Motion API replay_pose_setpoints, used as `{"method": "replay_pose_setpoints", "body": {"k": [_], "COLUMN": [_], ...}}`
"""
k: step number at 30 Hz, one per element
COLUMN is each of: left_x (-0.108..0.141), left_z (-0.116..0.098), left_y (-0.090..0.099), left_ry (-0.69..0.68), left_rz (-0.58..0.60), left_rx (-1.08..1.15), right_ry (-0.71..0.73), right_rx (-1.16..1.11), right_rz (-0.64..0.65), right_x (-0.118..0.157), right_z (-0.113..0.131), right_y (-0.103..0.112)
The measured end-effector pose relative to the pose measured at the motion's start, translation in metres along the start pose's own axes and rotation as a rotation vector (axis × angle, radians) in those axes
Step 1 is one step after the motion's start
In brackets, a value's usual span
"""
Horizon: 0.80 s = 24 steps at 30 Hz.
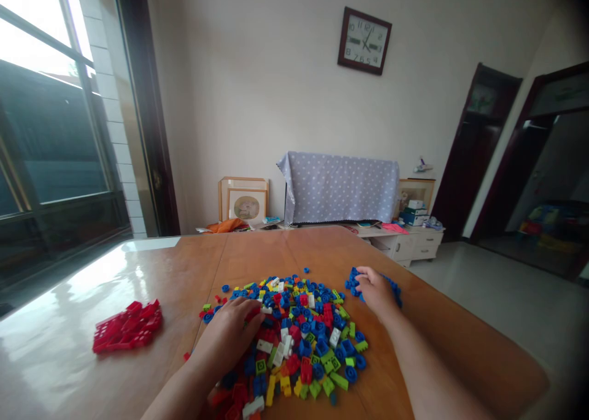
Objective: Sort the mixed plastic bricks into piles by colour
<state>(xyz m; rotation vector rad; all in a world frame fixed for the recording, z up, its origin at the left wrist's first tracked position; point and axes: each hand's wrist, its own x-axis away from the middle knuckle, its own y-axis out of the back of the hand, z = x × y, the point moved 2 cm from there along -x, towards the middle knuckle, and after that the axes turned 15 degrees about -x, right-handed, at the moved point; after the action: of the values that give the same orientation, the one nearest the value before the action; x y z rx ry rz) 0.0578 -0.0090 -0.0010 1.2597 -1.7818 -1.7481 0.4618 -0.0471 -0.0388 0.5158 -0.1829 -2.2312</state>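
Observation:
A large mixed heap of toy building bricks (306, 346) in blue, red, green, yellow and white lies on the wooden table. My left hand (234, 331) rests at the heap's left side, its fingers curled round a red brick (252, 313) that shows between thumb and fingertips. To the right, my right hand (376, 291) is over a small pile of blue bricks (353, 283), fingers bent down against it. What those fingertips hold, if anything, is hidden. A separate pile of red bricks (129, 327) lies on the left of the table.
The table (257, 248) has a glossy wooden top, its right edge beyond my right arm. One blue piece (306, 270) lies behind the heap. Against the wall are a low white cabinet (414, 246), a dotted cloth cover (340, 187) and framed pictures (246, 205).

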Motion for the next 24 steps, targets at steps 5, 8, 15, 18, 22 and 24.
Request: {"method": "replay_pose_setpoints", "body": {"k": [5, 8, 15, 18, 22, 24], "left_x": [0.001, 0.002, 0.002, 0.002, 0.002, 0.002], "left_z": [-0.001, -0.001, 0.000, 0.001, 0.001, 0.001], "left_y": [0.002, 0.002, 0.002, 0.002, 0.002, 0.003], "left_ry": [-0.005, -0.008, -0.003, 0.006, 0.009, 0.007], "left_rz": [-0.015, -0.018, -0.029, -0.034, -0.022, -0.018], "left_rx": [0.005, 0.003, 0.004, -0.001, -0.001, 0.004], "right_ry": [-0.095, -0.161, -0.169, -0.122, -0.051, 0.002], "right_rx": [-0.134, -0.150, -0.138, -0.114, -0.053, -0.023], "right_rz": [0.144, 0.168, 0.133, 0.162, 0.203, 0.220], "right_x": [0.011, 0.013, 0.011, 0.015, 0.020, 0.022], "right_z": [0.007, 0.002, -0.005, 0.000, 0.006, 0.010], "right_y": [-0.027, -0.032, -0.024, -0.023, -0.025, -0.027]}}
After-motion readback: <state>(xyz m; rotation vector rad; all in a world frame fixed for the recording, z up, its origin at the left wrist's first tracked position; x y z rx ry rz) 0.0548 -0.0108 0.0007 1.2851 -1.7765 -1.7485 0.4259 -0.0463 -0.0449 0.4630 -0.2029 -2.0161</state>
